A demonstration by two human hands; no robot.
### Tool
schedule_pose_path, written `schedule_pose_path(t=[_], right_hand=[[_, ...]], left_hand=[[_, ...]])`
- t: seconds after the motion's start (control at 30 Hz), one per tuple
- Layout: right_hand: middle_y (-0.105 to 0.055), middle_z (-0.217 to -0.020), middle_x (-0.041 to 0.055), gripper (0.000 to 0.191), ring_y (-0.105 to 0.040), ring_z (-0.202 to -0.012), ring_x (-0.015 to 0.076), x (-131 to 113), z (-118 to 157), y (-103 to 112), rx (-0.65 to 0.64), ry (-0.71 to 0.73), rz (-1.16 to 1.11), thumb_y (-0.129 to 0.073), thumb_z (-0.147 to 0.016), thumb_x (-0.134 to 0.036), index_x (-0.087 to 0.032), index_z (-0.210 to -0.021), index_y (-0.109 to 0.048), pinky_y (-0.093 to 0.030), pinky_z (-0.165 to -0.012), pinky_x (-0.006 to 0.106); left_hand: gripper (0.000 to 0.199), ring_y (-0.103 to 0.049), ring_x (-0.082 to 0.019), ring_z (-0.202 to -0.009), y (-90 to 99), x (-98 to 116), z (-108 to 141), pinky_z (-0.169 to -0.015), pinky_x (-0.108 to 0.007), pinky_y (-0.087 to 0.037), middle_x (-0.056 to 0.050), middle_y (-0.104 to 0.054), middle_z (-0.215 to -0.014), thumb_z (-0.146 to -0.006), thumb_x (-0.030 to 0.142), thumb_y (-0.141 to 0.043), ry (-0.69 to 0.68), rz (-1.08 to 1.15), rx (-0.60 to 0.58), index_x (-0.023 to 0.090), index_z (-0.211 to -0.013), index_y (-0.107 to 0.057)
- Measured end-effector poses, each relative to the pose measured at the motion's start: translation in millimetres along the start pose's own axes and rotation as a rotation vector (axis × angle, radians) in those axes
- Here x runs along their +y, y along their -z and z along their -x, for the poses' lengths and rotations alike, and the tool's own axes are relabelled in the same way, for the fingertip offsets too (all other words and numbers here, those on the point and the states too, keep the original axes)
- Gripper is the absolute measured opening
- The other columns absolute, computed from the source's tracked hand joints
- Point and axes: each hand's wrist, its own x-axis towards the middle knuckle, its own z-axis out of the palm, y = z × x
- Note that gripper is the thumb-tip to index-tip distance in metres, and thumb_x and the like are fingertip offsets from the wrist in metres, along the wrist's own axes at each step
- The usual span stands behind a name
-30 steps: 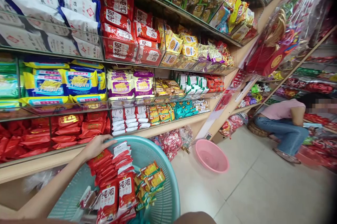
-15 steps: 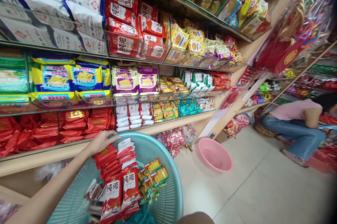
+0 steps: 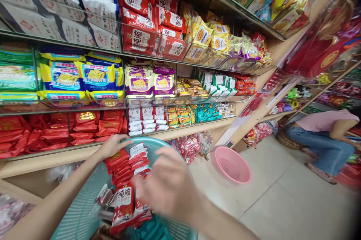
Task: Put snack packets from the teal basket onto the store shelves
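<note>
A teal plastic basket point(image 3: 81, 198) stands in front of the shelves. My left hand point(image 3: 114, 146) is closed over its far-left rim. Inside lie red-and-white biscuit packets point(image 3: 124, 204), a stack of red packets point(image 3: 117, 163) and a row of white-and-red packets point(image 3: 138, 153). Teal packets point(image 3: 153, 228) sit near the basket's bottom edge, beside brown-wrapped pieces point(image 3: 106, 196). Smeared by motion, my right hand point(image 3: 169, 183) hangs over the basket's right side and hides part of its contents. Its fingers look bent, but whether they hold anything cannot be made out.
Glass-fronted shelves point(image 3: 152, 99) of packaged biscuits and sweets rise ahead. On the tiled floor to the right stands a pink basin point(image 3: 232, 165). Bagged goods point(image 3: 191, 146) lie under the lowest shelf. Farther right, a person point(image 3: 318, 138) in a pink top and jeans sits low.
My right hand has come into view from the lower right and is over the basket. My left hand stays on the rim. The view has shifted slightly.
</note>
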Motion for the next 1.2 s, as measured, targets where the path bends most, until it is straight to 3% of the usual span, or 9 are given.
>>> schedule_pose_path(t=[0.07,0.13,0.23,0.33,0.43,0.6,0.8,1.03,1.2], right_hand=[[-0.041,-0.045,-0.007,0.038,-0.036,-0.047,0.0078,41.7,7.3,8.8,0.018,-0.09,0.08,-0.042,-0.09,-0.023,-0.021,-0.053,-0.051,-0.039,-0.075,0.027],[-0.038,-0.044,-0.0059,0.045,-0.034,-0.046,0.0075,90.3,20.2,15.6,0.053,-0.28,0.105,-0.043,-0.09,-0.028,-0.019,-0.046,-0.044,-0.038,-0.073,0.027],[-0.04,-0.043,-0.0038,0.049,-0.035,-0.047,0.0084,155.2,43.8,15.6,0.111,-0.669,0.031,-0.049,-0.084,-0.041,-0.02,-0.042,-0.039,-0.034,-0.059,0.025],[-0.05,-0.042,-0.0005,0.046,-0.043,-0.045,0.0101,200.2,61.8,3.6,0.171,-1.059,-0.216,-0.051,-0.077,-0.051,-0.019,-0.045,-0.047,-0.035,-0.053,0.024],[-0.057,-0.046,0.003,0.046,-0.052,-0.047,0.0138,234.8,68.3,-14.8,0.237,-1.163,-0.27,-0.042,-0.077,-0.056,-0.018,-0.054,-0.053,-0.039,-0.05,0.025],[-0.066,-0.059,0.0041,0.03,-0.062,-0.062,0.0174,289.1,59.4,-41.1,0.354,-1.223,-0.216,-0.056,-0.07,-0.046,-0.018,-0.061,-0.057,-0.044,-0.058,0.026],[-0.067,-0.072,0.001,0.02,-0.062,-0.07,0.0146,326.4,41.1,-58.7,0.383,-1.274,-0.076,-0.064,-0.074,-0.036,-0.016,-0.073,-0.061,-0.046,-0.072,0.031],[-0.07,-0.081,0.0073,0.021,-0.061,-0.077,0.0186,333.5,17.5,-76.6,0.378,-1.367,0.049,-0.064,-0.07,-0.04,-0.018,-0.072,-0.065,-0.045,-0.071,0.031],[-0.068,-0.081,0.0056,0.026,-0.06,-0.078,0.0165,334.6,7.7,-82.2,0.358,-1.445,0.075,-0.06,-0.077,-0.044,-0.018,-0.073,-0.063,-0.045,-0.073,0.032]], left_hand=[[0.043,-0.06,-0.018,-0.074,-0.4,0.4,0.0,-0.068,-0.023,-0.043,0.0,-0.069,-0.077,-0.079,0.058,-0.047,-0.005,0.008,-0.008,0.019,-0.078,-0.065],[0.042,-0.059,-0.018,-0.073,-0.5,0.7,0.0,-0.068,-0.023,-0.043,0.0,-0.068,-0.076,-0.079,0.057,-0.047,-0.007,0.018,-0.011,0.018,-0.077,-0.064],[0.043,-0.059,-0.018,-0.072,-0.3,0.4,0.0,-0.068,-0.023,-0.043,0.0,-0.068,-0.076,-0.079,0.057,-0.047,-0.008,0.03,-0.008,0.018,-0.077,-0.064],[0.042,-0.059,-0.018,-0.073,0.0,-1.1,0.0,-0.067,-0.023,-0.043,0.0,-0.067,-0.075,-0.079,0.057,-0.048,0.002,0.043,-0.009,0.018,-0.076,-0.063],[0.04,-0.059,-0.018,-0.074,0.2,-2.8,0.0,-0.066,-0.022,-0.043,0.001,-0.067,-0.075,-0.079,0.055,-0.048,0.003,0.052,-0.021,0.019,-0.077,-0.063],[0.037,-0.059,-0.017,-0.074,0.1,-4.0,0.7,-0.066,-0.022,-0.043,0.002,-0.066,-0.075,-0.08,0.053,-0.047,0.009,0.05,-0.016,0.02,-0.078,-0.064],[0.04,-0.058,-0.019,-0.075,-1.2,-2.5,2.7,-0.066,-0.023,-0.043,0.002,-0.064,-0.075,-0.082,0.056,-0.043,0.036,0.059,-0.026,0.021,-0.078,-0.061],[0.04,-0.057,-0.018,-0.074,-1.2,-2.0,4.3,-0.065,-0.023,-0.042,0.001,-0.063,-0.075,-0.083,0.056,-0.042,0.047,0.058,-0.024,0.02,-0.078,-0.06],[0.039,-0.057,-0.019,-0.075,-2.6,-4.5,3.6,-0.066,-0.023,-0.041,0.001,-0.064,-0.076,-0.083,0.055,-0.043,0.054,0.068,-0.025,0.02,-0.079,-0.06]])
